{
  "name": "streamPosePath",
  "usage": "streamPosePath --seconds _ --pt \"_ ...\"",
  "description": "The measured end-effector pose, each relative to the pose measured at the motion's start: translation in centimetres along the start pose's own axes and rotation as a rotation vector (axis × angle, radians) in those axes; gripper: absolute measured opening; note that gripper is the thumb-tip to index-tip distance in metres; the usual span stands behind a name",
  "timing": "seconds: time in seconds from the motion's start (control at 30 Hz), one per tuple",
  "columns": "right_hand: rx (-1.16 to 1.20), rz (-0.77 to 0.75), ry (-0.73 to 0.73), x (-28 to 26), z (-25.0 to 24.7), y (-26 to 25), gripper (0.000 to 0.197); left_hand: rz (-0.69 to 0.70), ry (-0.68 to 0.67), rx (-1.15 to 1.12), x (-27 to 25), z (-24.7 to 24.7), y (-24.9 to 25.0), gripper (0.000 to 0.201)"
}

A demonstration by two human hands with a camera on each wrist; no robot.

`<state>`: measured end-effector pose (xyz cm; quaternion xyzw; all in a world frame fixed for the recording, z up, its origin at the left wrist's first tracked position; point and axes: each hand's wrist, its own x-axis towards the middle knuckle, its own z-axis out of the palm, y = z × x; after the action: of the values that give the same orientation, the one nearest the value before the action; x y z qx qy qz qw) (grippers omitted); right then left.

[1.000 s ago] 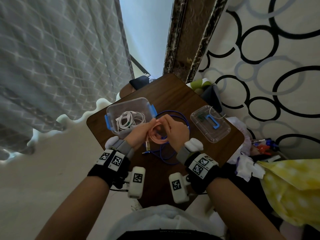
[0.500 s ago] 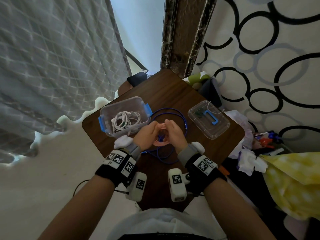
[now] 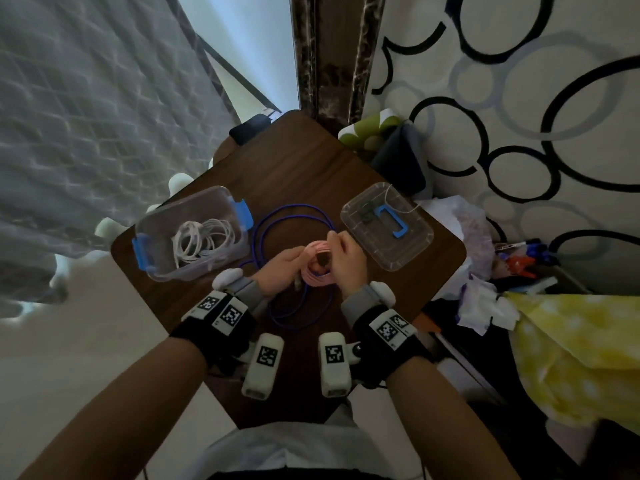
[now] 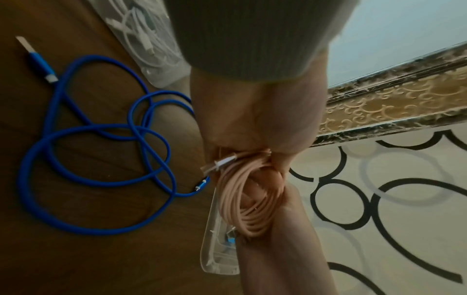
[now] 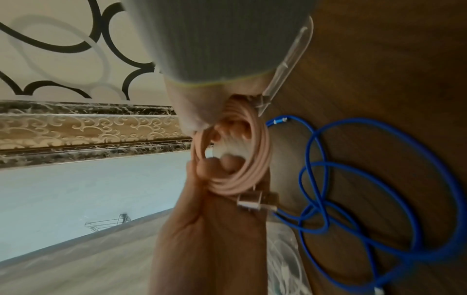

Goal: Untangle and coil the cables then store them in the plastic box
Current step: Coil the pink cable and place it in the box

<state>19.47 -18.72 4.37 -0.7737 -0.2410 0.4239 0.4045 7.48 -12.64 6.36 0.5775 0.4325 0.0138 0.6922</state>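
Pink cable coil [image 3: 317,268] | gripped between left hand [image 3: 282,268] and right hand [image 3: 348,265]

You won't find any readable text, brand, number or label in these views. The only sign-like marks are the black-and-white square code tags [image 3: 230,314] on your wrist bands [image 3: 398,332] and on the white camera housings [image 3: 267,356] below them, seen from the head view; they carry block patterns, not letters or digits. The cable plugs in the two wrist views are too blurred to show any print.
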Motion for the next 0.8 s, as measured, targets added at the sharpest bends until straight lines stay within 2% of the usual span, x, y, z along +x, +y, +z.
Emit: streamPosePath --seconds 0.07,0.1,0.23,0.3,0.47,0.63,0.8 --pt "-0.019 -0.001 -0.076 0.3 0.2 0.1 0.029 -0.007 0.038 0.017 -0.1 -0.6 -0.4 0.027" --pt "-0.059 -0.019 -0.056 0.4 -0.1 0.2 0.028 -0.002 0.053 0.048 -0.2 -1.0 -0.4 0.028" --pt "-0.337 -0.133 0.196 2.1 -3.7 0.6 0.018 0.047 0.129 0.119 0.2 -2.7 0.2 0.029" --pt "-0.466 -0.186 0.256 2.9 -5.6 0.5 0.017 0.061 0.188 0.153 0.4 -3.7 0.5 0.028" --pt "-0.719 -0.312 0.359 4.4 -5.7 -1.5 0.034 0.127 0.331 0.329 -0.1 -7.1 0.6 0.023" --pt "-0.82 -0.341 0.326 5.6 -3.3 -4.5 0.044 0.135 0.354 0.324 -1.6 -10.5 0.8 0.021" --pt "-0.86 -0.265 0.24 6.3 -2.2 -7.1 0.042 0.15 0.346 0.34 -2.7 -12.3 1.9 0.022"
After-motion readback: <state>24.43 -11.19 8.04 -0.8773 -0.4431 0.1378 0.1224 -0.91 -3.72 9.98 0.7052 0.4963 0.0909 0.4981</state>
